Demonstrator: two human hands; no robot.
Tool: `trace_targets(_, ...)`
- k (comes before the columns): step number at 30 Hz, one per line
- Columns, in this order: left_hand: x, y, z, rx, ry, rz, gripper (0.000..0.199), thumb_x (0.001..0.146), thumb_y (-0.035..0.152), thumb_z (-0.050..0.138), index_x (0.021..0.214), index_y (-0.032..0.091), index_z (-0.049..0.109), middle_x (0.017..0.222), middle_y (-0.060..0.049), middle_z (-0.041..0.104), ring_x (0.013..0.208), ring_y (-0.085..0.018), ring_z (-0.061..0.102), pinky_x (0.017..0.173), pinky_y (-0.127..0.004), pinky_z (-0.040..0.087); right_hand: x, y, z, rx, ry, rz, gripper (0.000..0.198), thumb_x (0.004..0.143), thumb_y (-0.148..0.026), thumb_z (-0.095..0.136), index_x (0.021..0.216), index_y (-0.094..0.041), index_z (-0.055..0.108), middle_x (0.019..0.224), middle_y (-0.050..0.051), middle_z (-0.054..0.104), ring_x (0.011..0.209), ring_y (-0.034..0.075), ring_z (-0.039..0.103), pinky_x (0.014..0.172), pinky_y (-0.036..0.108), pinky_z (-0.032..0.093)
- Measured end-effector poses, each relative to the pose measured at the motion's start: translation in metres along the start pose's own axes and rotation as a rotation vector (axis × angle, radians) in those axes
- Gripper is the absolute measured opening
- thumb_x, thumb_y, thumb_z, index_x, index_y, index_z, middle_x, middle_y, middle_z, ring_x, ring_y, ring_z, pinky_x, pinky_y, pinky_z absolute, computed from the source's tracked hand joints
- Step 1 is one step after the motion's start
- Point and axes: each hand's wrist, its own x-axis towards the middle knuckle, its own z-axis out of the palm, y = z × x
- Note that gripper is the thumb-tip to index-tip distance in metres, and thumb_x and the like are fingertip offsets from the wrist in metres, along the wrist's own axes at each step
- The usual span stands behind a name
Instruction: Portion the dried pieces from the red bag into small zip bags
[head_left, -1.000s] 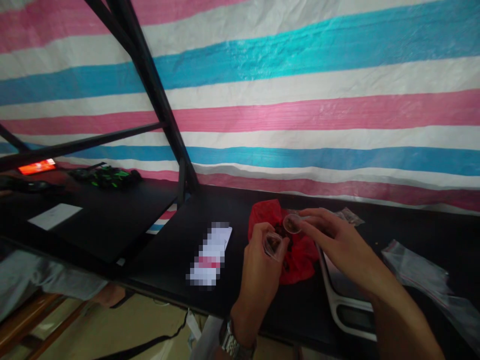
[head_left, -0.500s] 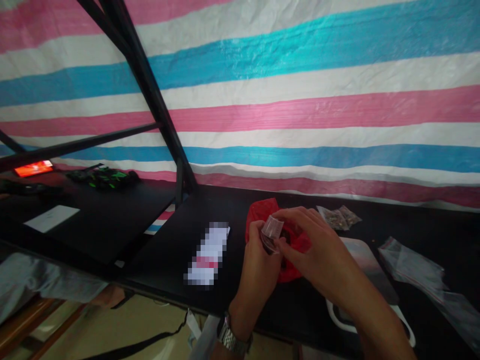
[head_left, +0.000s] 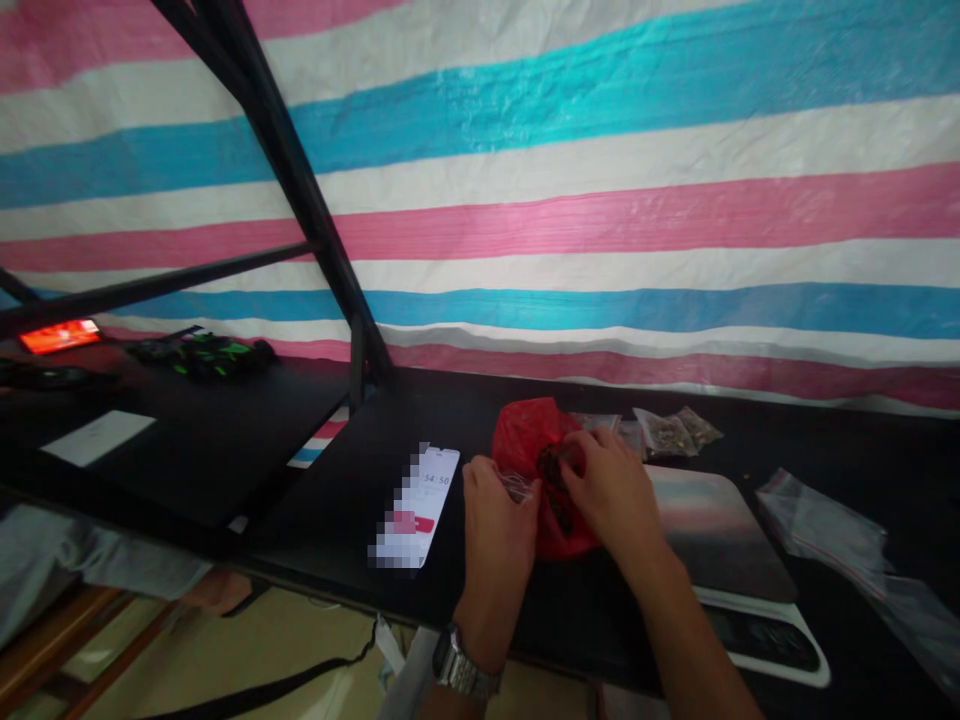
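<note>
Red plastic bag [head_left: 525,435] sits open on the bench [head_left: 450,410], between the phone [head_left: 427,505] and the digital scale [head_left: 716,530], with dark chunky pieces [head_left: 551,463] showing in its mouth. The left hand [head_left: 495,515] is curled, pinching a small clear plastic bag [head_left: 517,487]; the right hand [head_left: 611,485] has its fingers bent down at the pieces, though whether they grip one I cannot tell.

Pieces could well spill if the limp red rim folds under the right hand, or miss the small bag should its thin mouth collapse. A stray right forearm might nudge the scale, which stands just beside it.

The bench's front edge passes under both forearms, so anything dropped there may reach the floor. Filled sachets [head_left: 667,432] limit the far right side; more room lies behind the phone, towards the striped tarpaulin [head_left: 600,230].
</note>
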Motion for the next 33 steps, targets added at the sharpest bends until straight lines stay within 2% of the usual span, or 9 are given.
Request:
trace_targets(3, 0.005, -0.004, 0.000, 0.018, -0.003, -0.012, 0.043, 0.080, 0.003, 0.078, 0.090, 0.025, 0.043, 0.100, -0.002, 0.058, 0.102, -0.025, 0.063, 0.090, -0.038, 0.049, 0.000, -0.008, 0.006, -0.081, 0.015, 0.075, 0.032, 0.099, -0.020, 0.060, 0.129, -0.016, 0.072, 0.128, 0.016, 0.070, 0.123, 0.035, 0.064, 0.101, 0.044, 0.047)
trace_targets(7, 0.009, -0.003, -0.006, -0.046, -0.168, -0.155, 0.037, 0.084, -0.001, 0.067, 0.090, 0.026, 0.042, 0.076, 0.004, 0.057, 0.072, -0.020, 0.060, 0.067, -0.030, 0.040, 0.003, -0.006, 0.009, -0.065, -0.012, 0.073, 0.033, 0.099, -0.022, 0.061, 0.129, -0.015, 0.072, 0.128, 0.017, 0.072, 0.123, 0.036, 0.064, 0.102, 0.045, 0.047)
trace_targets(9, 0.011, -0.004, -0.007, -0.061, -0.156, -0.159, 0.034, 0.085, 0.000, 0.064, 0.089, 0.026, 0.043, 0.070, 0.005, 0.054, 0.066, -0.020, 0.057, 0.064, -0.030, 0.035, 0.005, -0.002, 0.008, -0.025, -0.029, 0.030, 0.030, 0.096, -0.022, 0.064, 0.123, -0.015, 0.075, 0.125, 0.016, 0.074, 0.120, 0.035, 0.065, 0.102, 0.044, 0.047)
trace_targets(12, 0.016, -0.010, -0.007, -0.142, -0.078, -0.119, 0.034, 0.080, -0.003, 0.064, 0.087, 0.025, 0.046, 0.070, 0.006, 0.052, 0.066, -0.017, 0.053, 0.066, -0.029, 0.035, 0.006, 0.004, 0.004, 0.083, -0.048, -0.022, 0.027, 0.091, -0.020, 0.069, 0.117, -0.018, 0.079, 0.120, 0.014, 0.077, 0.115, 0.033, 0.067, 0.100, 0.042, 0.047)
trace_targets(15, 0.022, -0.017, -0.007, -0.258, -0.042, -0.145, 0.036, 0.070, -0.006, 0.067, 0.083, 0.024, 0.050, 0.070, 0.008, 0.050, 0.066, -0.015, 0.051, 0.067, -0.029, 0.036, 0.006, 0.006, -0.002, 0.234, -0.121, -0.082, 0.025, 0.087, -0.017, 0.071, 0.110, -0.021, 0.081, 0.111, 0.009, 0.079, 0.105, 0.027, 0.070, 0.095, 0.036, 0.048)
trace_targets(18, 0.026, -0.019, -0.010, -0.331, -0.052, -0.189, 0.032, 0.070, -0.003, 0.066, 0.081, 0.023, 0.051, 0.070, 0.008, 0.051, 0.066, -0.014, 0.050, 0.066, -0.028, 0.037, 0.003, 0.003, -0.007, 0.227, -0.186, -0.102, 0.021, 0.085, -0.016, 0.072, 0.104, -0.020, 0.081, 0.108, 0.009, 0.079, 0.100, 0.026, 0.070, 0.089, 0.035, 0.048)
trace_targets(23, 0.025, -0.017, -0.014, -0.433, -0.075, -0.252, 0.025, 0.070, 0.004, 0.064, 0.082, 0.022, 0.053, 0.070, 0.007, 0.052, 0.066, -0.014, 0.051, 0.064, -0.027, 0.038, 0.000, -0.003, -0.011, 0.118, -0.218, -0.099, 0.020, 0.085, -0.017, 0.072, 0.102, -0.019, 0.081, 0.110, 0.011, 0.079, 0.103, 0.029, 0.069, 0.089, 0.037, 0.046)
trace_targets(27, 0.023, -0.014, -0.011, -0.568, -0.152, -0.309, 0.024, 0.069, 0.010, 0.064, 0.086, 0.022, 0.052, 0.071, 0.007, 0.055, 0.063, -0.013, 0.054, 0.062, -0.026, 0.043, 0.000, -0.003, -0.008, 0.244, -0.251, -0.088, 0.016, 0.085, -0.017, 0.069, 0.096, -0.020, 0.081, 0.102, 0.009, 0.082, 0.095, 0.025, 0.073, 0.082, 0.033, 0.047)
trace_targets(33, 0.020, -0.008, -0.010, -0.671, -0.194, -0.316, 0.027, 0.067, 0.012, 0.065, 0.089, 0.021, 0.052, 0.075, 0.006, 0.058, 0.067, -0.013, 0.058, 0.065, -0.026, 0.047, -0.001, 0.002, -0.001, 0.454, -0.305, 0.016, 0.018, 0.090, -0.027, 0.066, 0.100, -0.022, 0.080, 0.107, 0.007, 0.084, 0.096, 0.024, 0.077, 0.083, 0.031, 0.051)
